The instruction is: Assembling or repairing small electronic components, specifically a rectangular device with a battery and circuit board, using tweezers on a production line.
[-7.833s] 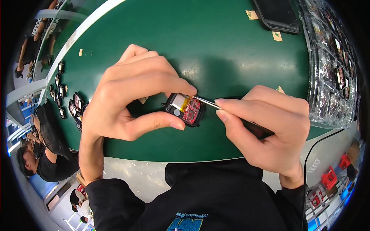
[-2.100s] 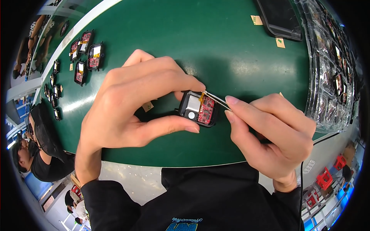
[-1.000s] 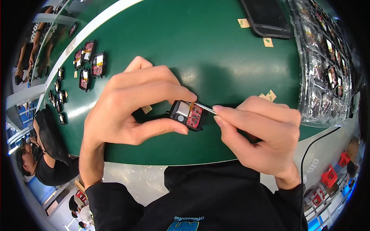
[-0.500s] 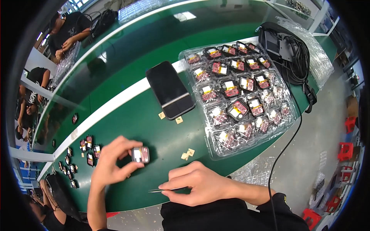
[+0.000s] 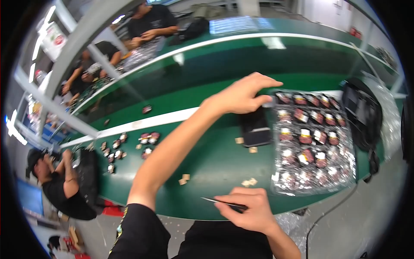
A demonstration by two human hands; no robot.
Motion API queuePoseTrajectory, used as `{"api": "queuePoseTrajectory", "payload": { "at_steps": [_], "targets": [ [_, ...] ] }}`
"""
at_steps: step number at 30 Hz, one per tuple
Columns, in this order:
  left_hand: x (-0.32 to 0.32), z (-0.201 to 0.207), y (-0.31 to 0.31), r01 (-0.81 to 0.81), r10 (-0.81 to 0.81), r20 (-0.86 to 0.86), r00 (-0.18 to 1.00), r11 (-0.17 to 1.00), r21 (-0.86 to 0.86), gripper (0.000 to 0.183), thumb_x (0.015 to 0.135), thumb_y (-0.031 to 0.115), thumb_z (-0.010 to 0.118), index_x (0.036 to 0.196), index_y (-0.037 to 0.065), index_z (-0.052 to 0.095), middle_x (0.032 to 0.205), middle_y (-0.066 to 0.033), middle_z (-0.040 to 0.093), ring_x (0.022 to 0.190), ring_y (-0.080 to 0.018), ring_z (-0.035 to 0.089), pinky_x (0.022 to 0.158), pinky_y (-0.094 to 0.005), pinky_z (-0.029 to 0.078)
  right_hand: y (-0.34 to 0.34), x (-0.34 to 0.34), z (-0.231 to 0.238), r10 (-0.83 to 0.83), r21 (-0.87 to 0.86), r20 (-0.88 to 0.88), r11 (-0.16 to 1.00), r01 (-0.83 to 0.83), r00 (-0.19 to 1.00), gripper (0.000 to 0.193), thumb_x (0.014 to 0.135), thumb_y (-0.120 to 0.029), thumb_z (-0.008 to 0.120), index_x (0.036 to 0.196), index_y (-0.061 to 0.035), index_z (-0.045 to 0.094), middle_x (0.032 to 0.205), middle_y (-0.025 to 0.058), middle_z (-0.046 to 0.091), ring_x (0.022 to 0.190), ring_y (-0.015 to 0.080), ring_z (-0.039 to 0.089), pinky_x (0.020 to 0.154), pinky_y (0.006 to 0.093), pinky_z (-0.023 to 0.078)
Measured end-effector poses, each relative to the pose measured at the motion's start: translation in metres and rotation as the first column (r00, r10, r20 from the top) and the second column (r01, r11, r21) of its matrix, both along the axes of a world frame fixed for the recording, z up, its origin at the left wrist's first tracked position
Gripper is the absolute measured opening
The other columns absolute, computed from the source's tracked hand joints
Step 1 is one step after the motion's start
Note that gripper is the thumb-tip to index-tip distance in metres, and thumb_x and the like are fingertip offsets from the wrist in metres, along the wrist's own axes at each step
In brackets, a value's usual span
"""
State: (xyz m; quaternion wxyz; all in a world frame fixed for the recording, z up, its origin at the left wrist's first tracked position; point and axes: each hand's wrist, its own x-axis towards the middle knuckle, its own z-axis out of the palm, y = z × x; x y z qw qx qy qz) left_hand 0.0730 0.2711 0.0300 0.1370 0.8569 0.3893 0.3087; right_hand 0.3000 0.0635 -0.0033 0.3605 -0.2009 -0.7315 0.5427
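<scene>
My left hand (image 5: 243, 95) reaches across the bench to the far left corner of a clear plastic blister tray (image 5: 276, 190). Its thumb and forefinger are spread apart, and I see nothing between them. A small black-framed electronic module (image 5: 283, 98) sits in the tray pocket by the fingertips. Several like it, with white and reddish parts, fill other pockets. Close to the bench's front edge, my right hand (image 5: 252, 209) is closed on dark tweezers (image 5: 233, 203), their thin tips pointing left. Under my left hand and wrist lies a black phone (image 5: 256, 136), partly covered.
More loose modules (image 5: 116, 149) lie scattered on the left of the green bench (image 5: 202, 159). Small pale square pieces (image 5: 249, 183) rest nearer me. A black bag (image 5: 364, 116) with a cable stands right of the tray. Other people work beyond the clear partition and at the left.
My left hand has gone from the bench's left-middle, where it held a module, up and right to the tray's far corner. The right hand still grips the tweezers. My view has turned left.
</scene>
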Motion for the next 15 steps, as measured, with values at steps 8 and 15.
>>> {"api": "queuePoseTrajectory", "payload": {
  "at_steps": [8,15],
  "targets": [
    [-0.182,-0.005,-0.123,-0.667,0.692,-0.474,0.545,0.7,0.255,0.031,0.1,0.02,0.072,0.129,0.009,0.075,0.138,-0.0115,0.07,0.133,-0.0369,0.063,0.111,-0.0496,0.053,-0.001,-0.001,-0.003,0.025,0.016,-0.02,1.0,-0.025,0.999,0.018,0.085,-0.002,0.087,0.103,-0.0011,0.085,0.069,0.0039,0.065,0.053,0.0131,0.056,0.047,0.0302,0.04],
    [-0.273,-0.008,-0.194,-0.786,0.727,-0.42,0.543,0.616,0.052,0.031,0.104,0.018,0.069,0.133,0.006,0.072,0.119,-0.0153,0.069,0.114,-0.0369,0.069,0.103,-0.0517,0.053,-0.005,-0.007,-0.002,-0.002,0.034,-0.016,0.999,0.002,1.0,0.019,0.082,-0.001,0.088,0.101,-0.0008,0.086,0.069,0.0044,0.067,0.052,0.0124,0.057,0.048,0.029,0.041]
  ]
}}
